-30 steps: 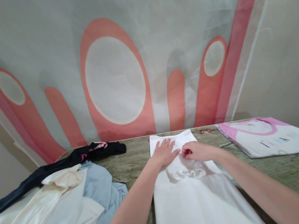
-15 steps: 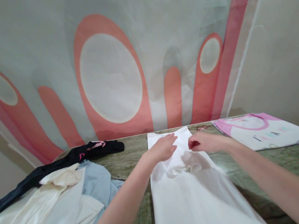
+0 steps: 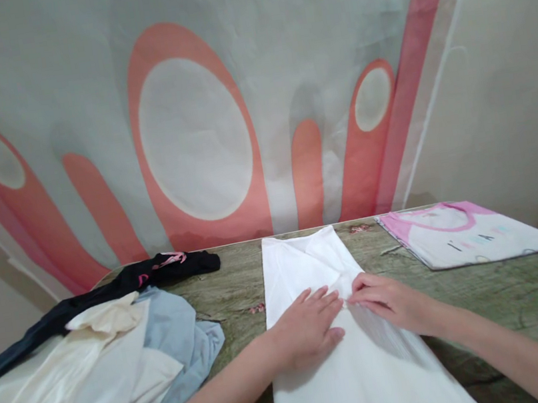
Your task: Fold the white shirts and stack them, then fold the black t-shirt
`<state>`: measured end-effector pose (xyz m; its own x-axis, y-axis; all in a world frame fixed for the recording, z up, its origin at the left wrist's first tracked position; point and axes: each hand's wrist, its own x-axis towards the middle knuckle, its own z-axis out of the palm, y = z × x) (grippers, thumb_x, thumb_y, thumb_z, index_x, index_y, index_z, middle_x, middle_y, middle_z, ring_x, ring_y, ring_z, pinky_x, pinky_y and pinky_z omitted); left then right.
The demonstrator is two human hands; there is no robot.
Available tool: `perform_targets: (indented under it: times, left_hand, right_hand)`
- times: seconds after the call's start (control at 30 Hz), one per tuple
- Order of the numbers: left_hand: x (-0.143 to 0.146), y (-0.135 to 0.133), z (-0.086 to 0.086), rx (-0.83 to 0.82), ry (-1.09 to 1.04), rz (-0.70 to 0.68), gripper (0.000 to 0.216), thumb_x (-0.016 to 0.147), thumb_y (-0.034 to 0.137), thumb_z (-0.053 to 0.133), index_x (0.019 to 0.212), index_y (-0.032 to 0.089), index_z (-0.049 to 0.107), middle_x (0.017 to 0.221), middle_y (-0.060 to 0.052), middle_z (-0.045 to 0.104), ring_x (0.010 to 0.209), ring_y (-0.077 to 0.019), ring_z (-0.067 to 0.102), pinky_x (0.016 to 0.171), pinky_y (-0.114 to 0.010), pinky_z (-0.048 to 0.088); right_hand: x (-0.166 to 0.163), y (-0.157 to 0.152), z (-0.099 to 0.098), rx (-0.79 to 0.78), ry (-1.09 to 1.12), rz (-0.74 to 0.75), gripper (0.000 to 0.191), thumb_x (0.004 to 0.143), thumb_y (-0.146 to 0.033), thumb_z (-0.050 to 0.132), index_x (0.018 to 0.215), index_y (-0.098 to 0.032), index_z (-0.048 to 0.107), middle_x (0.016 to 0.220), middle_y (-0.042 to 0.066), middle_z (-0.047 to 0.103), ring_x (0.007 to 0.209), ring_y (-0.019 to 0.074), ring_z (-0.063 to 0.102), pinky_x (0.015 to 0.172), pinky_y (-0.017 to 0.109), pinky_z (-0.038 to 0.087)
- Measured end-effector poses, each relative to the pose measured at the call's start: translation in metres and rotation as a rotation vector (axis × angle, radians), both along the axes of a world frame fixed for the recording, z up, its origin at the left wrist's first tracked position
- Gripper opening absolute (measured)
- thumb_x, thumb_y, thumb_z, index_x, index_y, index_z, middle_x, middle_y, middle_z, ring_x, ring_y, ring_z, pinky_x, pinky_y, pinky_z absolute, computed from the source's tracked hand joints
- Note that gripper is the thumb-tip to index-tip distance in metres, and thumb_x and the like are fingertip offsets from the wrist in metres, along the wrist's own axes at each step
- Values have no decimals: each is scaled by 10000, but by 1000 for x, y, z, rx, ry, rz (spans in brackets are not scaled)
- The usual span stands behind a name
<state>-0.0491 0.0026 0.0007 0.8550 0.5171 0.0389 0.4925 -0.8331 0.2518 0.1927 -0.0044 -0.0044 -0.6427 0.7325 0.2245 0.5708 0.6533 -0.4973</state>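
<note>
You are pressing your left hand (image 3: 308,327) flat on the white garment (image 3: 303,264), fingers spread and gripping nothing; your right hand (image 3: 390,301) is lying just beside it, fingers stretched out on the same cloth. The garment is lying lengthwise on the green table (image 3: 517,306), between a clothes heap (image 3: 96,368) and a pink-and-white shirt (image 3: 461,237) whose lettering is showing too small to read

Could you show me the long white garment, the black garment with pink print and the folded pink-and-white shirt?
long white garment (image 3: 302,257), head view, its far folded end
black garment with pink print (image 3: 192,263), head view, its right-hand end
folded pink-and-white shirt (image 3: 467,242), head view, its white middle
</note>
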Motion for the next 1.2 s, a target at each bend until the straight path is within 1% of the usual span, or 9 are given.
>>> perform_targets:
  times: [0.1, 0.2, 0.33, 0.43, 0.63, 0.8, 0.9, 1.03, 1.2]
  left_hand:
    - [1, 0, 7, -2, -4, 2, 459, 939, 364, 272, 1355, 179, 324, 1409, -76, 341, 1322, -227, 237, 1076, -415, 173]
    - [5, 5, 18, 16, -31, -1, 411, 931, 277, 300, 1328, 189, 358, 1392, -73, 371, 1306, -214, 275, 1068, -408, 191]
    - [15, 20, 28, 10, -77, -75, 359, 886, 174, 383, 1235, 183, 465, 1306, -82, 474, 1234, -209, 383, 1031, -368, 266]
    - [22, 27, 25, -19, -127, -103, 306, 844, 150, 462, 1135, 182, 549, 1171, -91, 557, 1104, -212, 484, 948, -330, 354]
    - [24, 30, 12, -70, -251, 39, 169, 835, 199, 518, 969, 188, 620, 970, -61, 575, 934, -187, 522, 837, -290, 399]
    - [23, 32, 8, -111, -294, 77, 88, 805, 171, 540, 827, 175, 625, 898, -40, 597, 874, -171, 538, 819, -271, 399]
    - [24, 31, 7, -118, -309, 100, 107, 809, 167, 530, 868, 169, 619, 890, -39, 615, 854, -169, 550, 798, -268, 404]
    - [25, 27, 11, -113, -275, 69, 192, 876, 201, 447, 949, 177, 623, 929, -38, 642, 852, -171, 569, 805, -279, 401]
    - [23, 23, 21, -112, -245, 17, 276, 924, 249, 366, 1038, 181, 608, 991, -53, 648, 927, -185, 573, 863, -307, 380]
  right_hand:
    - [0, -1, -4, -14, 72, -99, 250, 890, -188, 381, 998, -187, 606, 956, 66, 575, 879, 159, 549, 798, 291, 425]
    - [0, 1, -4, -51, 97, -227, 184, 864, -219, 431, 927, -180, 599, 894, 54, 585, 800, 159, 555, 723, 284, 435]
    - [3, 4, 1, -104, 29, -262, 99, 799, -255, 528, 781, -181, 591, 789, 32, 585, 716, 159, 539, 645, 277, 415]
    - [3, 3, 2, -115, -4, -265, 131, 771, -310, 574, 784, -181, 592, 790, 31, 598, 752, 173, 539, 678, 292, 399]
    - [-4, 3, -8, -124, -61, -326, 217, 714, -389, 645, 787, -190, 598, 799, 14, 623, 809, 197, 537, 768, 341, 349]
    - [-6, -1, -6, -92, -41, -270, 144, 739, -335, 643, 754, -198, 603, 754, 6, 608, 783, 183, 538, 763, 334, 352]
    - [-4, -7, 0, 1, -18, -161, 112, 801, -298, 581, 772, -191, 596, 796, 30, 600, 807, 178, 532, 749, 314, 377]
    - [1, -11, 2, 81, -20, -55, 125, 840, -296, 529, 807, -193, 592, 823, 48, 608, 807, 183, 543, 740, 315, 399]
    - [3, -11, -1, 50, 5, -122, 138, 864, -282, 479, 904, -201, 584, 885, 56, 630, 834, 187, 572, 750, 314, 430]
